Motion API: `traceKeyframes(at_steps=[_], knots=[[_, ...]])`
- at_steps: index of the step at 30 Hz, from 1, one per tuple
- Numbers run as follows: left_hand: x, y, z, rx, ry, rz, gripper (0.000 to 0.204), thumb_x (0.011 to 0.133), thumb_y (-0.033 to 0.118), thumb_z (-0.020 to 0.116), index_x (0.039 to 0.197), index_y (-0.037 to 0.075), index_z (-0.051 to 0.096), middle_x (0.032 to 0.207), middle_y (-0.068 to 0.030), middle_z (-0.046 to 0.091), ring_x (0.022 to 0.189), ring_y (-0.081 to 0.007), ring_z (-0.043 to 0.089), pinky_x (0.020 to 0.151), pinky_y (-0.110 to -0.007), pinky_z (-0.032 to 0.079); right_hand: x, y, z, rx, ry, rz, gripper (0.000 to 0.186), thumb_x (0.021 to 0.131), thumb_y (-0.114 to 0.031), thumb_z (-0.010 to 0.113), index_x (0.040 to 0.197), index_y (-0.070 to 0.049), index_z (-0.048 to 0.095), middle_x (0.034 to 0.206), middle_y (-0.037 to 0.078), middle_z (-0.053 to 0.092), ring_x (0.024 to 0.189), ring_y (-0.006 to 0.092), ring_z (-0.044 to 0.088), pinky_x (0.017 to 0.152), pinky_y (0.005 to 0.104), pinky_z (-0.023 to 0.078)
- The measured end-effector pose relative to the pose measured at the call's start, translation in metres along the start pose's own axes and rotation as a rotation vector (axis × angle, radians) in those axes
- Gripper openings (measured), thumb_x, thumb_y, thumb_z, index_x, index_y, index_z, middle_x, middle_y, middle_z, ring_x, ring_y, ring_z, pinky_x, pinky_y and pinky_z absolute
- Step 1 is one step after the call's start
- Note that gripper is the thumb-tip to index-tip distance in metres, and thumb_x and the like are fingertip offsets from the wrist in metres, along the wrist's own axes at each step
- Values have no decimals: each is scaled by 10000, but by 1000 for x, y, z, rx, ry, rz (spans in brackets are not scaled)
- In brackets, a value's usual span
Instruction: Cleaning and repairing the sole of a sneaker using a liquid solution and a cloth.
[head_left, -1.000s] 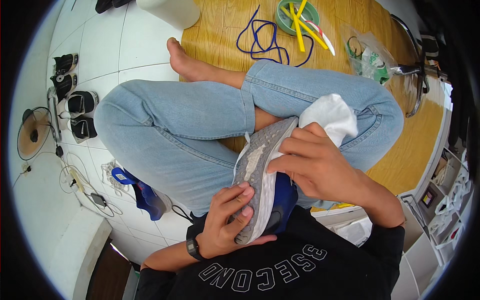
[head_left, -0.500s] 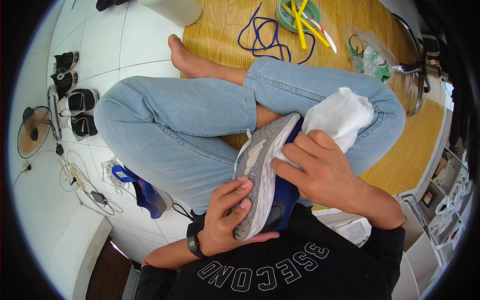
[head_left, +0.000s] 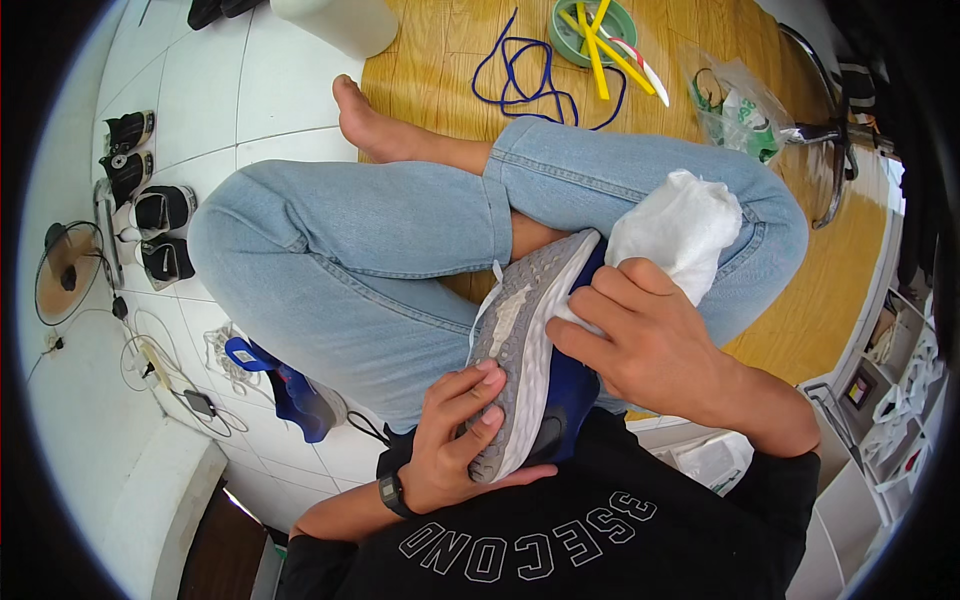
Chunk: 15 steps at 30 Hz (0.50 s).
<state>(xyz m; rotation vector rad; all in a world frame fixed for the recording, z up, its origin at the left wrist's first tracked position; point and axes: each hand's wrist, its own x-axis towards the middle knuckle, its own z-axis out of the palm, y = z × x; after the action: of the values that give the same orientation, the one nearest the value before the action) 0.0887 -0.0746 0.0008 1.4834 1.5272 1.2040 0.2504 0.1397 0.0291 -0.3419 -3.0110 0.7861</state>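
Observation:
On my lap lies a blue sneaker, tilted on its side so its grey patterned outsole and white midsole show. My left hand is wrapped round its near end, fingers on the outsole and thumb beneath. A white cloth is bunched in my right hand; most of it spills out past the knuckles over my thigh. The pinched fingertips press a corner of this cloth against the midsole edge about halfway along. Part of the blue upper is hidden behind my right hand.
Another blue shoe lies on the white tiles at left. Beyond my legs are a loose blue shoelace, a green bowl with yellow sticks and a brush-like handle, and a plastic bag. A fan and several shoes line the left wall.
Almost nothing differs. Both hands keep their holds on the shoe and the cloth, and the view has shifted slightly.

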Motion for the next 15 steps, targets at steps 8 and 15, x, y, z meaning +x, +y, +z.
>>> traceKeyframes(at_steps=[8, 15], knots=[[3, 2, 0, 35, -19, 13, 1141, 554, 370, 1022, 1491, 136, 416, 1410, -183, 540, 1253, -393, 588, 969, -502, 501, 3, 7, 5, 161, -23, 36, 135, 746, -122, 682, 880, -103, 673, 826, 25, 573, 852, 203, 560, 796, 341, 395], [16, 2, -8, -33, 3, -28, 1135, 544, 331, 1032, 1479, 130, 420, 1415, -194, 531, 1286, -400, 555, 1042, -509, 496, 2, 24, -2, 546, 1, 107, 307, 692, -4, 721, 975, -125, 724, 814, 9, 590, 837, 215, 573, 780, 359, 380]])
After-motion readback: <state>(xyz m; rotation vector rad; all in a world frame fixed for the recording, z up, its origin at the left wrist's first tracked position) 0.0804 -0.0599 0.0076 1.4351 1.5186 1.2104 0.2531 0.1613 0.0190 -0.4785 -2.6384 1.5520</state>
